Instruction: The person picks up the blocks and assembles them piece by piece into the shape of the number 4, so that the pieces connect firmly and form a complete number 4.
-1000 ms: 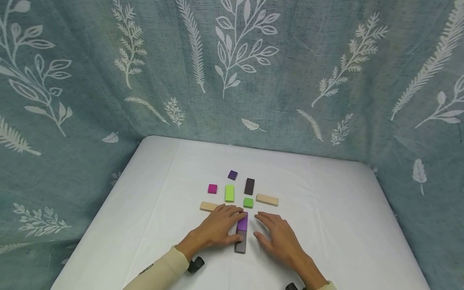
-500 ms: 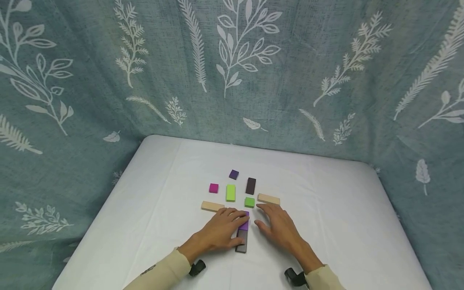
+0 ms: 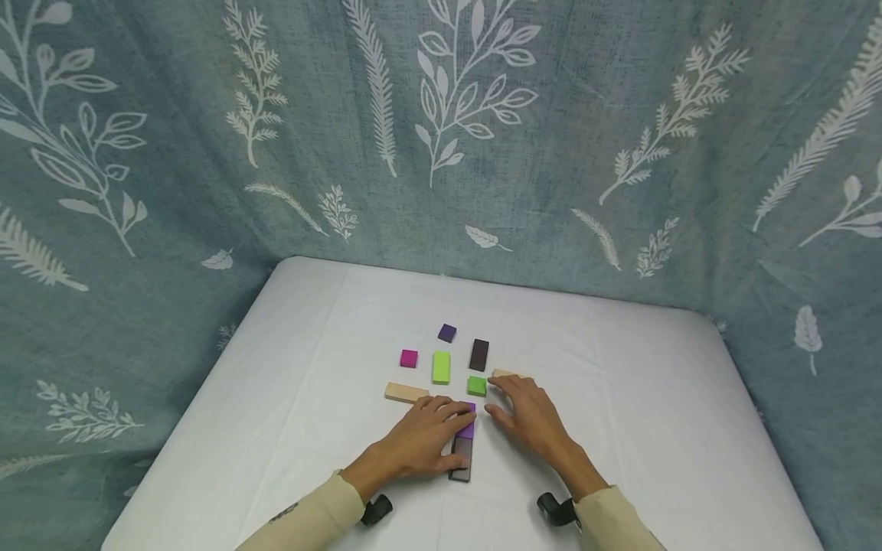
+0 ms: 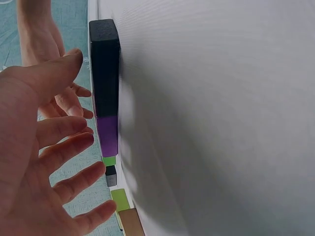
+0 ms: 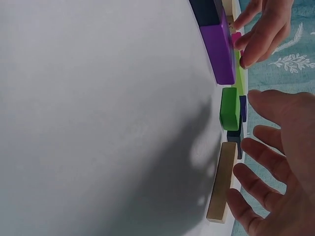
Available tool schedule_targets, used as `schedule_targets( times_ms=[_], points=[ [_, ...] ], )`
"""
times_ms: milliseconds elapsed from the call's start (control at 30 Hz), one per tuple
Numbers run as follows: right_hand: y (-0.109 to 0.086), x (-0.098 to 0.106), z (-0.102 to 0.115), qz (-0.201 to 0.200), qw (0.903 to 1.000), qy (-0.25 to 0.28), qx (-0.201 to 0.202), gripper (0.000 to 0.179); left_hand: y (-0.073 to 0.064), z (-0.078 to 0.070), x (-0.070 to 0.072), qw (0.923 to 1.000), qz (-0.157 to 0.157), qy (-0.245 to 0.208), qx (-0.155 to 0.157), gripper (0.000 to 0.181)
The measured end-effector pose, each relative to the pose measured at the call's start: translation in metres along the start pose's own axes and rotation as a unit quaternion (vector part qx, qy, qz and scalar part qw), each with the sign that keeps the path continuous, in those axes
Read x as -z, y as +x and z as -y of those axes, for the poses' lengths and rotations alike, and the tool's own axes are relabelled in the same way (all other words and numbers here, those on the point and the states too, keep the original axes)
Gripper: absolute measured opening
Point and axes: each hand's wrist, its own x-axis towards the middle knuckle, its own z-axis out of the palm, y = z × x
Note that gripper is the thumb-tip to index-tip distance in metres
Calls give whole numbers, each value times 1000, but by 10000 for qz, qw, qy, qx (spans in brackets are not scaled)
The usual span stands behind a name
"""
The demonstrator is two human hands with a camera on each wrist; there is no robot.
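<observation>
your left hand [image 3: 429, 436], spread and empty, is over the purple block [image 3: 465, 431], whose near end meets the dark block [image 3: 465, 451]; your right hand [image 3: 529, 417], relaxed and empty, is just right of the green block [image 3: 477, 386].

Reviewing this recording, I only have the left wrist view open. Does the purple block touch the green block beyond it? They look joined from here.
Observer: No, they are apart: the right wrist view shows a slim gap between the purple block and the green block.
Operator: I see one tan block. Is there another?
Observer: Yes, the head view shows a second tan block, partly hidden by the right hand.
Operator: And what lies just left of the lime block, seen from the person's side?
Observer: A pink block, set apart from it in the head view.
</observation>
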Motion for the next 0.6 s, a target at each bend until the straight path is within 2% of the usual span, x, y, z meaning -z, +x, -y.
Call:
schedule_targets(
  times_ms=[433, 600],
  points=[
    [13, -2, -4, 116, 9999, -45, -43, 46, -1, 0, -1, 10000, 62, -28, 59, 71],
    [19, -2, -5, 69, 9999, -92, -42, 44, -1, 2, -4, 10000, -33, 15, 29, 69]
  ],
)
